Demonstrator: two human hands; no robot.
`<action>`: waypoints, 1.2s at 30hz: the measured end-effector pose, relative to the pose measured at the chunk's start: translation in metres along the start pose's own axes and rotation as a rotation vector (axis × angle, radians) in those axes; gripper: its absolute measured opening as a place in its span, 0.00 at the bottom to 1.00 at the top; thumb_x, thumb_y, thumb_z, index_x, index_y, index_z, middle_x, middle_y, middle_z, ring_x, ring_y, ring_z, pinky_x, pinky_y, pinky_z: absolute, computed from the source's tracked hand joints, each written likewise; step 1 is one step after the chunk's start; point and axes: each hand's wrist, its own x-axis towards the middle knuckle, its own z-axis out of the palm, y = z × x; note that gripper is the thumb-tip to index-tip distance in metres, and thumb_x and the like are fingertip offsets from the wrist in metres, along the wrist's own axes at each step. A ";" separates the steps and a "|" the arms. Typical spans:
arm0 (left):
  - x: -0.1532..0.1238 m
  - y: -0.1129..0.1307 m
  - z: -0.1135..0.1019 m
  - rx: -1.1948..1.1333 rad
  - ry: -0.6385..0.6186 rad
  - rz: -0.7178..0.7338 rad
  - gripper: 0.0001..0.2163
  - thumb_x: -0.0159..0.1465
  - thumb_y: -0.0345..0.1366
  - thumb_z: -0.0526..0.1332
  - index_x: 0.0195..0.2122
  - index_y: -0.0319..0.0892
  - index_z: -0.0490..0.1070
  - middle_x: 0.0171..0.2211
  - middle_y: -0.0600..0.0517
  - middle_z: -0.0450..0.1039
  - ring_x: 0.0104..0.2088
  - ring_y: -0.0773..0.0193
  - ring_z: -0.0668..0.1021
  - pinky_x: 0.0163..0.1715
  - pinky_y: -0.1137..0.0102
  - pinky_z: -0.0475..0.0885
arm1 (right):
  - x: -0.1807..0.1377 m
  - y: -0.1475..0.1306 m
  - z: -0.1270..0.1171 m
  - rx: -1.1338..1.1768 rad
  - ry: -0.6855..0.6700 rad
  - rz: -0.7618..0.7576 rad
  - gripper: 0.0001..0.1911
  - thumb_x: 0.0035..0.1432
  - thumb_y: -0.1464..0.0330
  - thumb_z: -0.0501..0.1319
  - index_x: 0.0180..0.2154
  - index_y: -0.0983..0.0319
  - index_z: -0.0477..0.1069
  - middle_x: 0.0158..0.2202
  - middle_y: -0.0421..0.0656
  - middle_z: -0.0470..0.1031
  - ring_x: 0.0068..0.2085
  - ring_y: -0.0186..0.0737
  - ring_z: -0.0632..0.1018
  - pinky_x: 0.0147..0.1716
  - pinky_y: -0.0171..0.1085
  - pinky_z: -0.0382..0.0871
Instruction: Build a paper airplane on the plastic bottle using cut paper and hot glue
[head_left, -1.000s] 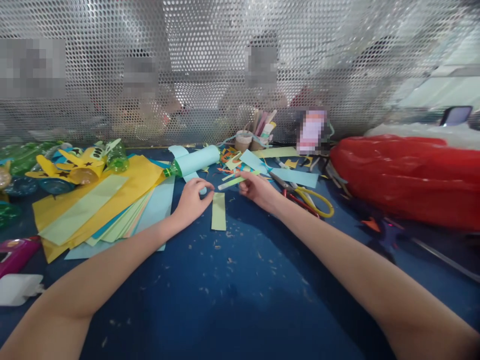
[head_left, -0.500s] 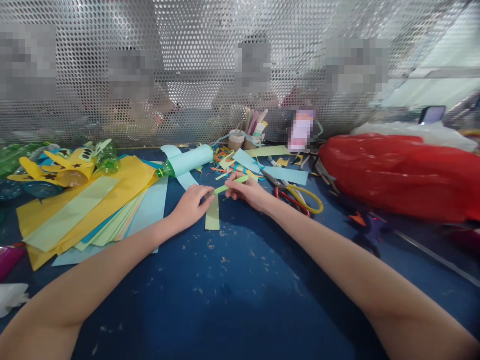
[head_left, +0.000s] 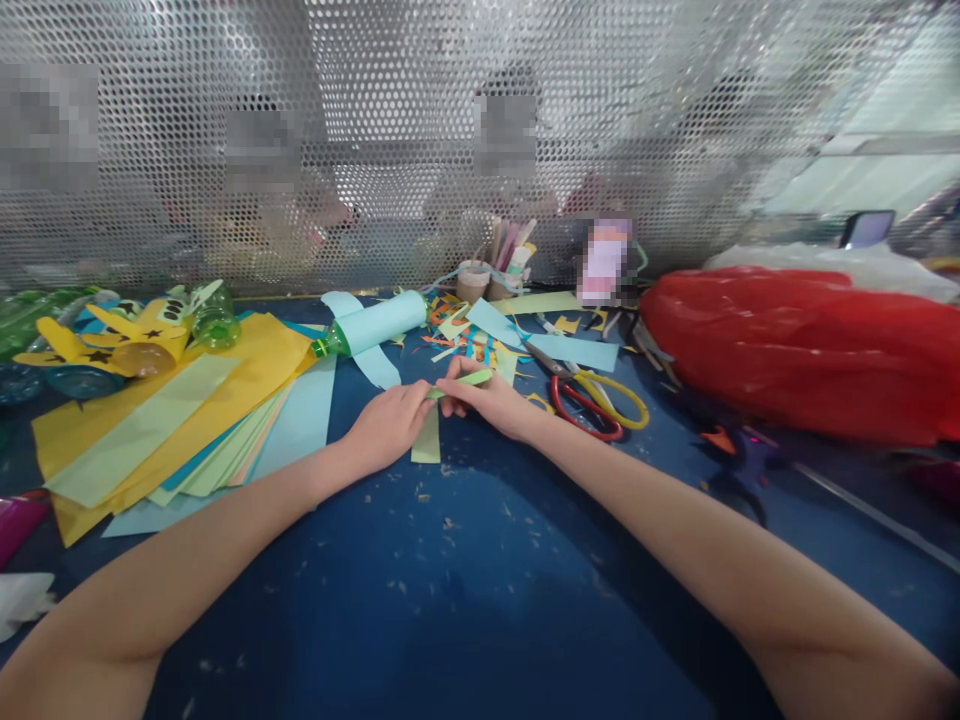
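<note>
My right hand (head_left: 487, 400) grips a slim bright green pen-like thing (head_left: 474, 378), which slants up to the right across my fingers. Its exact kind is unclear. My left hand (head_left: 394, 425) is closed at its left end, and the fingers of both hands meet there. Below the fingertips a pale green paper strip (head_left: 426, 440) lies on the blue table; its upper part is hidden by my hands. Beyond my left hand rests a green bottle (head_left: 382, 322) wrapped in light blue paper, with paper strips beneath. Scissors (head_left: 600, 402) with red and yellow handles lie right of my right hand.
Coloured paper sheets (head_left: 187, 410) are fanned out at left, beside yellow paper cutouts (head_left: 142, 335) and green bottles. Paper scraps and cups of sticks (head_left: 474, 280) stand at the back before a perforated metal screen. A red plastic bag (head_left: 795, 350) and glue gun (head_left: 750, 450) are right.
Both hands have come closer together and slightly nearer to me. The green pen-like thing has dropped a little and lies flatter. More of the scissors' red handle shows.
</note>
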 end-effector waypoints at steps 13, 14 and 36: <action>0.001 0.002 -0.010 -0.143 -0.042 -0.029 0.12 0.69 0.40 0.44 0.37 0.41 0.64 0.27 0.53 0.69 0.28 0.64 0.73 0.29 0.71 0.64 | 0.001 0.001 -0.003 0.045 -0.029 0.046 0.13 0.52 0.62 0.64 0.27 0.60 0.61 0.20 0.37 0.74 0.21 0.29 0.69 0.23 0.31 0.59; 0.001 0.002 -0.010 -0.165 -0.027 -0.036 0.12 0.69 0.42 0.46 0.38 0.41 0.64 0.27 0.53 0.69 0.28 0.63 0.73 0.29 0.71 0.64 | 0.001 0.002 -0.003 0.057 -0.017 0.048 0.13 0.52 0.63 0.65 0.26 0.60 0.61 0.19 0.36 0.73 0.21 0.29 0.69 0.22 0.31 0.59; -0.017 0.026 -0.053 0.025 -0.536 -0.008 0.20 0.63 0.29 0.52 0.57 0.43 0.63 0.55 0.41 0.63 0.43 0.58 0.76 0.42 0.65 0.70 | 0.015 0.014 -0.015 0.173 0.508 -0.038 0.09 0.50 0.61 0.59 0.27 0.59 0.64 0.14 0.34 0.65 0.16 0.29 0.62 0.16 0.31 0.50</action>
